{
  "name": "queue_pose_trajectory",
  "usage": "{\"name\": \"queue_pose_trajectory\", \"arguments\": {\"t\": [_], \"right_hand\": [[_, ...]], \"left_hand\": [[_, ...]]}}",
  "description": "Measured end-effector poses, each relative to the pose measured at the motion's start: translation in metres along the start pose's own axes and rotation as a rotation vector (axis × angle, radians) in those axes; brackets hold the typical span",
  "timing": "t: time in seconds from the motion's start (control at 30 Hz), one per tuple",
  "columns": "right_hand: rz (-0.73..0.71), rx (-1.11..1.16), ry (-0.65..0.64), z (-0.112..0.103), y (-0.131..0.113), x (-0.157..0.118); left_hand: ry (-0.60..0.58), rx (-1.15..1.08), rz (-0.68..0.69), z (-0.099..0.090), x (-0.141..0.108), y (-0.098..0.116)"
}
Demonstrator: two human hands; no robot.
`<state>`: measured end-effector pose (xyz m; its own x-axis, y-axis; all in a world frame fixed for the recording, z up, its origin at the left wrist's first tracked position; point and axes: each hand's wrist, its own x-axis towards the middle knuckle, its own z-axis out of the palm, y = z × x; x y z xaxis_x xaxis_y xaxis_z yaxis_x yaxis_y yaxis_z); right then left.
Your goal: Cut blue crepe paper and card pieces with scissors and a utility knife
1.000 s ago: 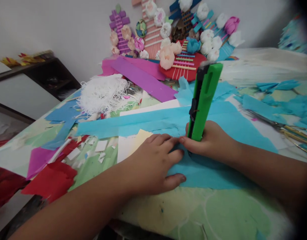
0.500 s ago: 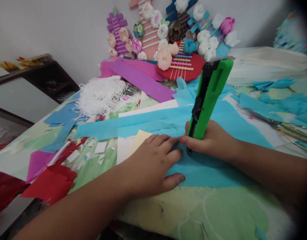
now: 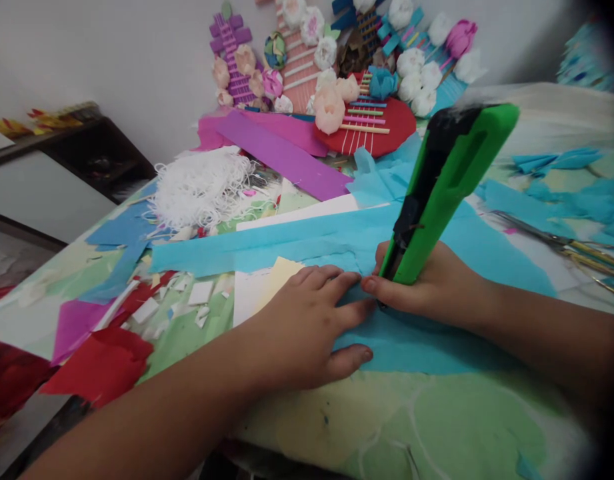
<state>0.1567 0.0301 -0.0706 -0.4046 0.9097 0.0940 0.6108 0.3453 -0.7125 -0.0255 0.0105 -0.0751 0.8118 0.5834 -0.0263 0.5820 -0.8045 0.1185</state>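
In my right hand (image 3: 437, 283) is a green and black box cutter (image 3: 437, 193), gripped near its lower end and leaning to the right. Its tip meets the blue crepe paper (image 3: 437, 340) spread on the table; the blade itself I cannot make out. My left hand (image 3: 319, 327) lies flat on the same paper with its fingers spread, close beside the cutter's tip. A torn or cut line runs in the paper just beyond my left fingertips. White sheets (image 3: 247, 293) and a pale yellow piece (image 3: 279, 277) show from under the blue paper.
Gold-handled scissors (image 3: 581, 253) lie at the right near blue scraps (image 3: 577, 200). White string (image 3: 201, 187) is heaped at the back left, beside a purple strip (image 3: 287, 157). Red paper (image 3: 99, 363) lies at the left edge. Flower-decorated paper guitars (image 3: 367, 127) lean along the wall.
The box cutter's upper end has tilted further right and nearer to me. My right hand has shifted slightly right; my left hand stays pressed on the paper.
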Motion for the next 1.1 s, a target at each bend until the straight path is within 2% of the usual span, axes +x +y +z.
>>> {"name": "queue_pose_trajectory", "arguments": {"t": [0.17,0.37,0.6,0.73,0.9,1.1], "right_hand": [[0.021,0.002,-0.046,0.000,-0.003,0.001],[0.110,-0.022,-0.060,0.000,-0.006,0.002],[0.220,-0.123,-0.026,0.003,-0.014,-0.008],[0.260,-0.187,0.043,0.003,-0.020,-0.019],[0.231,-0.182,0.130,0.005,-0.026,-0.032],[0.180,-0.209,0.172,0.010,-0.025,-0.037]], "left_hand": [[0.018,0.007,-0.008,0.000,0.000,0.000],[0.056,0.012,-0.020,0.001,0.000,0.003],[0.102,0.027,-0.017,0.006,-0.001,0.002],[0.120,0.038,-0.017,0.007,-0.002,0.002],[0.099,0.063,-0.028,0.007,-0.001,0.004],[0.081,0.082,-0.024,0.007,-0.001,0.003]]}}
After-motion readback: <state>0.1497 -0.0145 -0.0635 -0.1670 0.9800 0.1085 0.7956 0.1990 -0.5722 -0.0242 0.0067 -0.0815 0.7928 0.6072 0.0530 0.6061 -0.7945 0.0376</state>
